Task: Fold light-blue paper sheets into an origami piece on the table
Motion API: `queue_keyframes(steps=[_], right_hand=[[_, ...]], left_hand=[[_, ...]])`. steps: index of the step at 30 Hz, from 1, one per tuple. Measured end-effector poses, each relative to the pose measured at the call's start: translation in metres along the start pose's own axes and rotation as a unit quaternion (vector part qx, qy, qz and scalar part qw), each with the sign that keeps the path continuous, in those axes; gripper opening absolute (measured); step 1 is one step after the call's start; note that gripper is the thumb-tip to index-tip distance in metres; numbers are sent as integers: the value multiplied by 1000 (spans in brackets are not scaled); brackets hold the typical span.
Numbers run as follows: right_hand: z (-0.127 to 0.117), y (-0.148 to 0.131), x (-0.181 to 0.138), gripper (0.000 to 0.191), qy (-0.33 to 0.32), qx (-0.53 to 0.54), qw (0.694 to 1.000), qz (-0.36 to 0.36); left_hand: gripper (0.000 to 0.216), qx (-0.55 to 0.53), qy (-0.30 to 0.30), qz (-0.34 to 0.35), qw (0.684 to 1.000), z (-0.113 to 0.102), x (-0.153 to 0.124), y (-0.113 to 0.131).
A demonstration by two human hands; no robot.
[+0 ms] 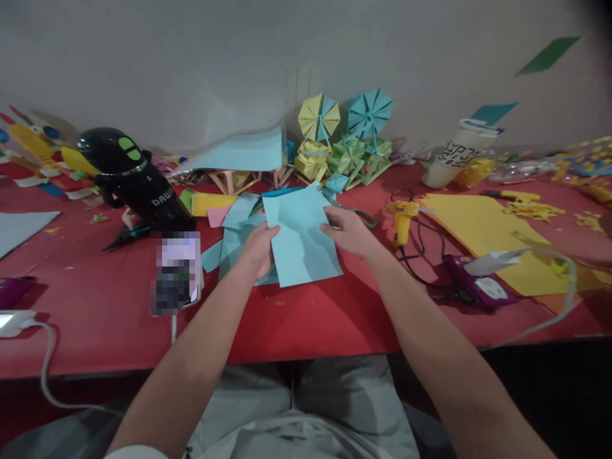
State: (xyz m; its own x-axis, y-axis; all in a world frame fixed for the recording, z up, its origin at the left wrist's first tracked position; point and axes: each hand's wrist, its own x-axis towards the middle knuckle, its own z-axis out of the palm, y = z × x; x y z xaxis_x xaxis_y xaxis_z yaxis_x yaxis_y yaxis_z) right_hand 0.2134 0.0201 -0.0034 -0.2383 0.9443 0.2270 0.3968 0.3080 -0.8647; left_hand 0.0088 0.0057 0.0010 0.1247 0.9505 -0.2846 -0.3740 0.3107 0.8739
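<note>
A light blue sheet (306,245) is in front of the person, over the near middle of the red table (306,328). The left hand (261,250) pinches its left edge, thumb on top; the right hand (350,231) grips the right edge between thumb and fingers. More blue paper (233,248) lies just beside and partly under it. Behind stand folded paper wheels (370,115). Farther right lie a yellow glue gun (403,224), yellow sheets (471,223) and a purple power strip (480,285); left, a phone (178,268) and a black bottle (136,182).
</note>
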Motion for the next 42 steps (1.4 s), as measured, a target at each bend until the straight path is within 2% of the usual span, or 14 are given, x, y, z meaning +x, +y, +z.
queue_keyframes(steps=[2, 4, 7, 9, 12, 14, 16, 19, 22, 24, 27, 30, 36, 42], right_hand=[[7, 0, 0, 35, 7, -50, 997, -53], [13, -3, -3, 38, -36, -81, 989, -116], [19, -10, -8, 47, -102, -125, 974, -159], [21, -16, -11, 68, -137, -140, 969, -153], [23, -23, -15, 104, -187, -174, 956, -144], [25, -25, -17, 112, -201, -209, 946, -143], [28, -24, -18, 105, -198, -237, 940, -145], [32, -22, -17, 79, -166, -250, 943, -147], [33, -22, -14, 47, -105, -209, 963, -137], [32, -25, -12, 35, -53, -162, 980, -105], [28, -28, -9, 32, 27, -106, 993, -38], [25, -28, -6, 25, 72, -50, 996, -18], [28, -20, -3, 35, 72, 31, 997, 12], [33, -17, -3, 41, 104, 121, 984, 77]], left_hand=[[30, -50, -38, -27, 998, 0, 2, 2], [42, -77, -62, -38, 994, 0, 3, 5], [28, -79, -20, -43, 996, -1, 3, 8], [11, -73, 15, -30, 997, -2, 3, 7], [7, -70, 42, -5, 997, -4, 5, 5], [4, -76, 51, -7, 996, -6, 8, 4], [3, -85, 56, -17, 995, -7, 10, 4], [6, -86, 62, -37, 994, -8, 11, 5], [5, -99, 44, -43, 993, -8, 8, 8], [14, -116, 15, -36, 992, -9, 5, 11], [34, -97, -35, -10, 995, -7, 1, 13], [35, -48, -71, 25, 996, -5, 0, 10], [32, -10, 35, 58, 998, -6, 3, 3], [40, -15, 36, 63, 997, -6, 4, 2]])
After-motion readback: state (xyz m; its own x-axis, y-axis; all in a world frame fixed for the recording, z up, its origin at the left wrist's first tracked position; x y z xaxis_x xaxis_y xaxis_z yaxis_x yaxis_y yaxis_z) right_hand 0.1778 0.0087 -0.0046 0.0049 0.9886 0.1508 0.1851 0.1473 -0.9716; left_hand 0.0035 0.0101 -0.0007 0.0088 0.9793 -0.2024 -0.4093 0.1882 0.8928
